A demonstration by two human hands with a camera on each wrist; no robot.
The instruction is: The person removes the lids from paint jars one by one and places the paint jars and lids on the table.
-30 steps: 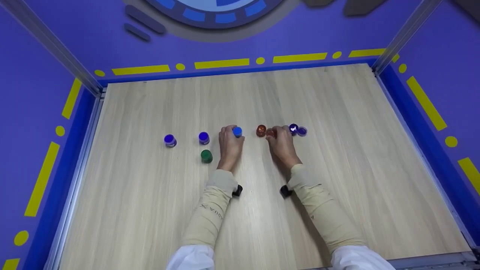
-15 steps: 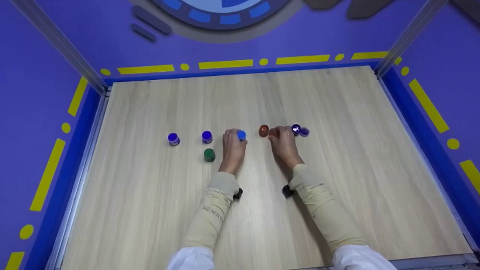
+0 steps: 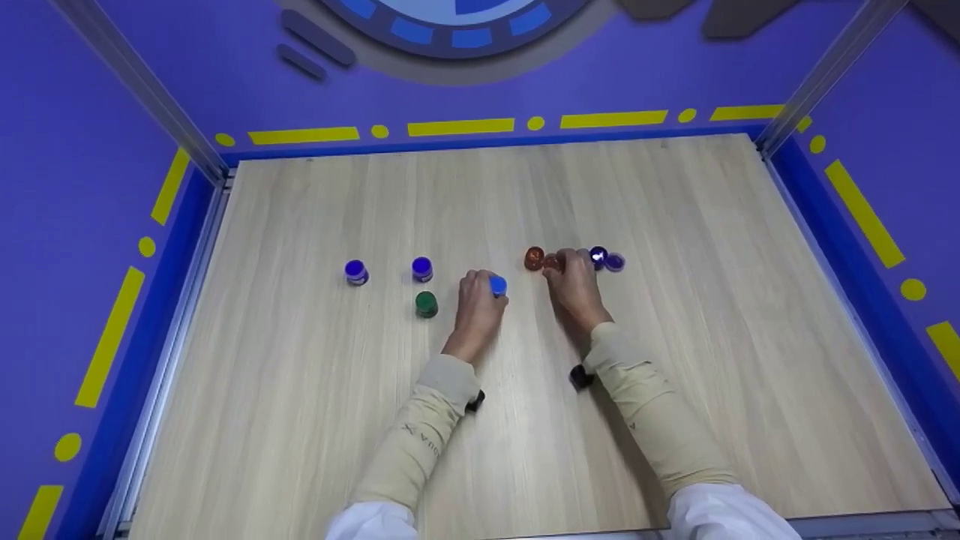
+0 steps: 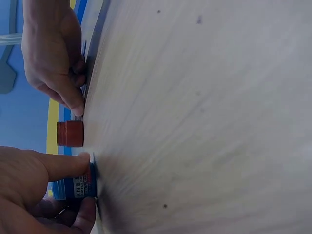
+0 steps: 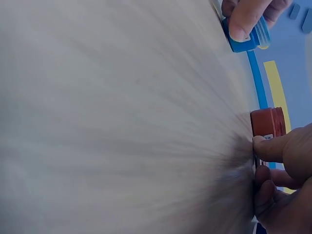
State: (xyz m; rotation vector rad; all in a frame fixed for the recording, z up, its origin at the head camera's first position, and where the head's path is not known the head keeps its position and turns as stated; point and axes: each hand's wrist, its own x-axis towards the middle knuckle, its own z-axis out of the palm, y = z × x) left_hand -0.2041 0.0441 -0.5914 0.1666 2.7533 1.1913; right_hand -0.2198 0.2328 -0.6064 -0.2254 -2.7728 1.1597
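My left hand (image 3: 478, 311) grips a small blue paint jar (image 3: 498, 285), upright on or just over the table; the left wrist view shows its label between thumb and fingers. My right hand (image 3: 579, 289) pinches a reddish-orange jar lid (image 3: 553, 261) low against the tabletop, mostly covered by the fingers. Just left of it stands an orange-red paint jar (image 3: 534, 258), which seems uncapped from above. Beyond the right hand's fingers are a dark purple paint jar (image 3: 598, 256), its top shiny, and a purple lid (image 3: 615, 262) lying beside it.
To the left stand two purple-capped jars (image 3: 356, 272) (image 3: 422, 269) and a green jar (image 3: 426, 304). The wooden tabletop (image 3: 300, 390) is bounded by blue panels (image 3: 480, 97) at the back and both sides.
My left hand has drawn the blue jar nearer to me and slightly right. The right hand stays at the lid. The whole head view has shifted a little.
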